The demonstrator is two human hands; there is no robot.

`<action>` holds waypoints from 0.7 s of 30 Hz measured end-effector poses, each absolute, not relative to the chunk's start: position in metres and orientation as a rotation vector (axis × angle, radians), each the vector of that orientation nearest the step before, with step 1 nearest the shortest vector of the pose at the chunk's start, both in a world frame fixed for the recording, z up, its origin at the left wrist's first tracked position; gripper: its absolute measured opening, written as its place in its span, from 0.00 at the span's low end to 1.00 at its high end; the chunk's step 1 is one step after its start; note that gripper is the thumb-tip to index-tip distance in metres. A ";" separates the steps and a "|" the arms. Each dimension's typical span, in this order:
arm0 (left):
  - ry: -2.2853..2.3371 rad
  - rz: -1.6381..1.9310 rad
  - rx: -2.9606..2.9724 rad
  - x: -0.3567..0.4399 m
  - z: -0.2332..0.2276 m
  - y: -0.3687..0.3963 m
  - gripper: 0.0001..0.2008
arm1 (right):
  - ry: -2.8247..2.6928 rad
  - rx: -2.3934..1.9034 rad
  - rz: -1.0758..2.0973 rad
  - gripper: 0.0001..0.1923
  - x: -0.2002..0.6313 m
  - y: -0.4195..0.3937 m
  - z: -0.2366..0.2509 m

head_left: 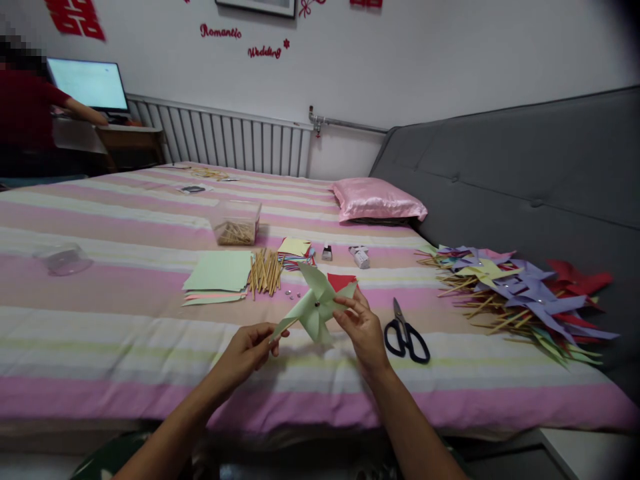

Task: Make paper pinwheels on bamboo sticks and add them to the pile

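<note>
A pale green paper pinwheel (316,308) with a small dark pin at its centre is held up over the near side of the bed. My left hand (257,343) pinches its wooden stick at the lower left, beside one blade. On the other side my right hand (363,327) has its fingers closed on a right-hand blade. Behind the pinwheel lie a red paper piece (343,282), a few tiny shiny bits (291,294), a pile of wooden sticks (265,272) and a stack of pale green paper squares (219,272). Dark-handled scissors (406,337) lie right of my right hand.
Finished pinwheels (515,287) are heaped at the right by the grey headboard (500,173). Farther back are a clear box of sticks (236,223), small paper squares (296,248), two little boxes (360,257) and a pink pillow (377,200). A person (30,113) sits far left.
</note>
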State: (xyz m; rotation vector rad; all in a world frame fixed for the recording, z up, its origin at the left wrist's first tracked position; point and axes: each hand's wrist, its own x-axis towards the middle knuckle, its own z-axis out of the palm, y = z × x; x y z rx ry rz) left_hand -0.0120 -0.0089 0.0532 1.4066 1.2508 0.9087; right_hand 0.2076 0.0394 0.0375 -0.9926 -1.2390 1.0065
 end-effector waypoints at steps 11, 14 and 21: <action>1.248 0.955 1.477 -0.006 0.044 -0.007 0.18 | -1.007 -0.856 1.248 0.12 0.203 0.039 0.040; 1.263 0.976 1.506 -0.004 0.044 -0.007 0.19 | -1.000 -0.884 1.252 0.13 0.203 0.037 0.043; 1.251 0.994 1.490 -0.001 0.040 -0.006 0.21 | -1.041 -0.812 1.296 0.12 0.204 0.036 0.044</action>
